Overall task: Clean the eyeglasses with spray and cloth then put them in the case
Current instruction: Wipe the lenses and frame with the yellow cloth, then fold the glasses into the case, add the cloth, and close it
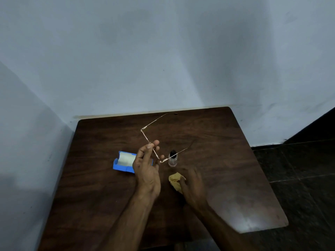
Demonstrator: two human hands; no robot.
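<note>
**A:** Progress, quick?

**B:** Early-to-mid, I judge. My left hand point(146, 165) pinches the eyeglasses point(145, 136) at the frame front, thumb against fingertips. They're up above the table point(226, 160), temples unfolded. My right hand point(194, 187) is on the yellow cloth point(175, 180), but it's blurred and I can't tell if it grips. Sprayed or not, can't tell.

**A:** What's left?

**B:** Wipe, fold the temples, then into the blue case point(123, 162). It lies open, partly behind my left hand.

**A:** Room?

**B:** The wall point(163, 60) meets the far edge, and one temple tip points that way. The spray bottle point(172, 159) stands upright just beside the other temple, so it's easy to knock. There's bare wood to the right before that edge.
</note>
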